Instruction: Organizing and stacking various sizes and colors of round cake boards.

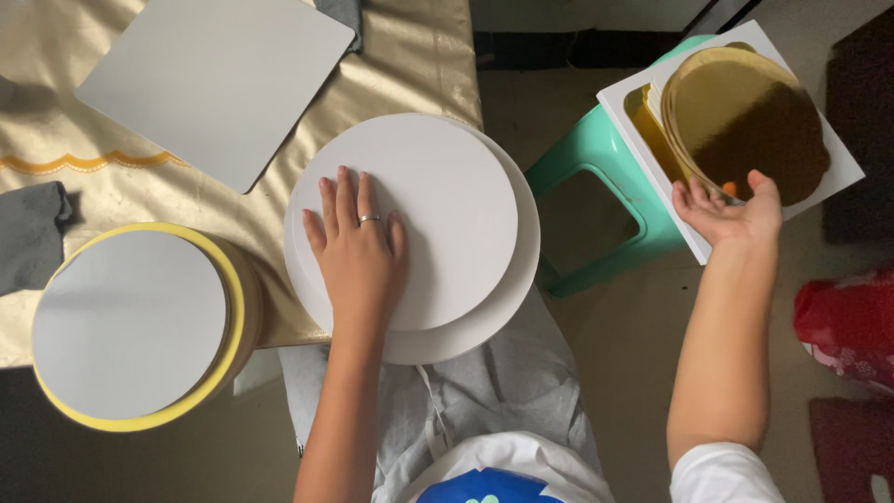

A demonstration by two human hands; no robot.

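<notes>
Two round white boards [438,224] lie stacked at the gold surface [419,56] edge; the left hand [358,247] presses flat on them, fingers spread; the right hand [731,212] curls loosely under gold round boards [745,121] on a green stool [596,158].

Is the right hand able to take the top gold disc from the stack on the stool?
Probably yes: the right hand already touches the near edge of the gold discs, and nothing covers them.

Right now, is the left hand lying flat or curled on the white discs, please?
Flat: the left hand rests palm-down, fingers spread, on the white round discs.
</notes>
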